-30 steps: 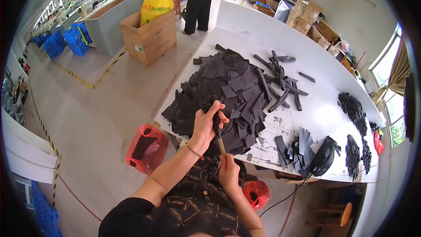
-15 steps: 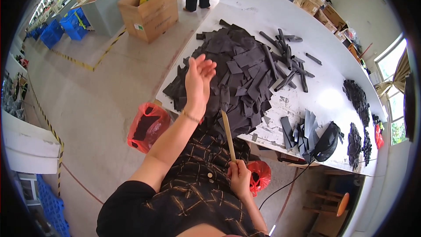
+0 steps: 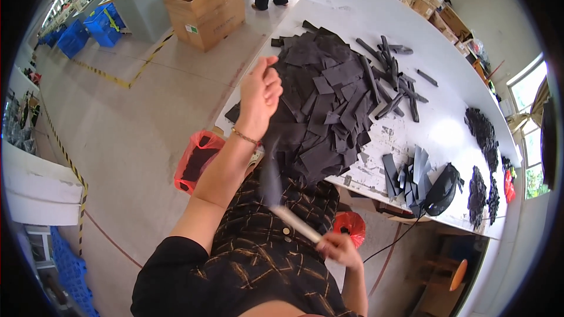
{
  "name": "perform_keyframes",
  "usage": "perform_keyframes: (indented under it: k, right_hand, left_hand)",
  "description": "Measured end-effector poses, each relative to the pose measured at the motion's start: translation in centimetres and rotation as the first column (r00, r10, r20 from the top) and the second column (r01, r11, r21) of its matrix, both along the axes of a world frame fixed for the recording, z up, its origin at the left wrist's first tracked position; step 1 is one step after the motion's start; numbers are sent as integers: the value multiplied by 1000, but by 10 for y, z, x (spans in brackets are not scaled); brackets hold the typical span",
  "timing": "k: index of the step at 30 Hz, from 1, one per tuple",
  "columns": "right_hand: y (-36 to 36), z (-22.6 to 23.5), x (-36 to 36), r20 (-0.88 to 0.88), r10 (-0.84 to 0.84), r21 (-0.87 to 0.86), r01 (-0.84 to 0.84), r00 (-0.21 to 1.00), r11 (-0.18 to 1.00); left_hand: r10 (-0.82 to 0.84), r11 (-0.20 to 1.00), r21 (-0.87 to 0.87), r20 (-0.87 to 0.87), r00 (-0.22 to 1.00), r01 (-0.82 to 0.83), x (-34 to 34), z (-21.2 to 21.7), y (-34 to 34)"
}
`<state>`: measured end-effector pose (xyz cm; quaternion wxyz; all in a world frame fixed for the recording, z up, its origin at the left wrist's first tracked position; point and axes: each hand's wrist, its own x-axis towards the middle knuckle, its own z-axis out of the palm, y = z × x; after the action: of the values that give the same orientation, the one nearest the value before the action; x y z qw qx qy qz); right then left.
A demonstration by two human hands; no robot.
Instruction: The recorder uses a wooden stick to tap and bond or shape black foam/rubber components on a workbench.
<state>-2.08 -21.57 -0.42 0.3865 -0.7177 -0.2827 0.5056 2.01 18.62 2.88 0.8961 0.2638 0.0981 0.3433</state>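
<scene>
My right hand (image 3: 341, 249) grips one end of a pale, flat stick (image 3: 298, 224) low in front of my checked garment. At the stick's far end is a dark, motion-blurred piece (image 3: 271, 182); I cannot tell its kind. My left hand (image 3: 261, 91) is raised over the left side of a large heap of black flat pieces (image 3: 326, 103) on the white table (image 3: 420, 123). Its fingers curl loosely inward, with nothing visible in them.
Black rolled tubes (image 3: 390, 76) lie beyond the heap. To its right are grey-black strips (image 3: 405, 179), a black bag (image 3: 443, 191) and dark bundles (image 3: 479, 132). Red plastic bags (image 3: 197, 158) hang or stand below the table's near edge. A cardboard box (image 3: 205, 20) stands on the floor.
The stick has swung left and down, its far end leaving the heap. My right hand has shifted slightly right and lower. My left hand's fingers have curled in from an open palm.
</scene>
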Motion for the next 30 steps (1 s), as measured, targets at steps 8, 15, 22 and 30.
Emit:
perform_keyframes:
  k: [8, 15, 22, 30]
  right_hand:
    - [41, 1, 48, -88, -323, 327, 334, 942, 884]
    - [40, -22, 30, -130, -307, 217, 330, 943, 919]
    - [15, -5, 23, -74, -473, 184, 479, 878, 858]
    - [153, 34, 63, 267, -506, 671, 219, 820, 709]
  left_hand:
    - [-230, 964, -180, -207, 951, 194, -1, 17, -59]
    - [-632, 772, -85, -2, 775, 630, 23, 23, -42]
    - [-259, 950, -164, 67, 964, 267, 47, 24, 18]
    - [-444, 865, -244, 39, 895, 439, 55, -14, -70]
